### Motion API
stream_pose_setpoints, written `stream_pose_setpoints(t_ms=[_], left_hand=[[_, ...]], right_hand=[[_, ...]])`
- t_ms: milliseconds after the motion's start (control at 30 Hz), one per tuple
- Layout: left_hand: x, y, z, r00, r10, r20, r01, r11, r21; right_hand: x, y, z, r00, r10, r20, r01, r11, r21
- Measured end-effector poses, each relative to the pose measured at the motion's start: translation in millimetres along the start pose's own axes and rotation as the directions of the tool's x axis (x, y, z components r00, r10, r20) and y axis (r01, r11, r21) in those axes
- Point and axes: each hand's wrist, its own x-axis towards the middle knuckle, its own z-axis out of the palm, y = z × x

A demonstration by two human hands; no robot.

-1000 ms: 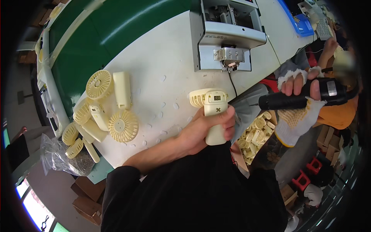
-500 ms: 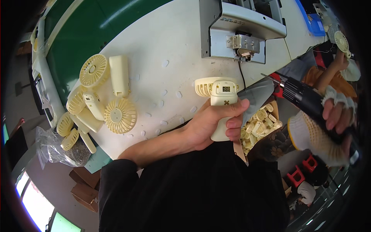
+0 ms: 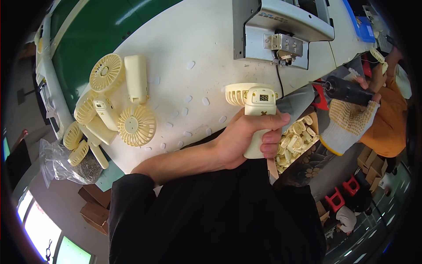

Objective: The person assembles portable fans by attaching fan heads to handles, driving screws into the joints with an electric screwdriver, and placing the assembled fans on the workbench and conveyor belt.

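Note:
My left hand (image 3: 235, 138) is closed round the handle of a cream handheld fan (image 3: 259, 102). Its small dark display faces up, and the round slotted head lies to the left of the display. My thumb presses across the handle below a cross-shaped mark. To the right, my right hand (image 3: 349, 121), in a white glove with tan dots and bare fingertips, grips a black electric screwdriver (image 3: 349, 91). The thin bit points left, apart from the fan. Several more cream fans (image 3: 137, 125) lie in a group on the left of the white table (image 3: 176, 97).
A grey metal machine (image 3: 285, 42) stands at the table's far side. Small whitish oval pieces (image 3: 205, 101) are scattered over the tabletop. A box of cream parts (image 3: 296, 143) sits below the right edge. Another person (image 3: 387, 119) in orange holds a fan at far right.
My right hand has moved up and slightly left with the electric screwdriver, which now lies nearly level. My left hand keeps its hold on the fan. The view has shifted slightly.

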Motion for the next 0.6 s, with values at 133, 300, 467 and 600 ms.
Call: stream_pose_setpoints(t_ms=[133,300,467,600], left_hand=[[0,-1,8,0.997,-0.001,-0.075,0.008,0.996,0.087],[3,0,6,0.997,-0.036,-0.072,0.045,0.990,0.130],[2,3,8,0.996,-0.014,-0.085,0.022,0.994,0.104],[-4,-1,4,0.995,0.003,-0.097,0.001,0.999,0.038]], right_hand=[[-10,5,-17,0.999,0.019,0.040,-0.020,0.999,0.026],[-15,8,-11,0.995,0.028,0.096,-0.032,0.998,0.048],[-5,33,80,0.950,-0.281,-0.140,0.223,0.918,-0.327],[0,27,96,0.992,-0.016,0.127,0.081,0.846,-0.527]])
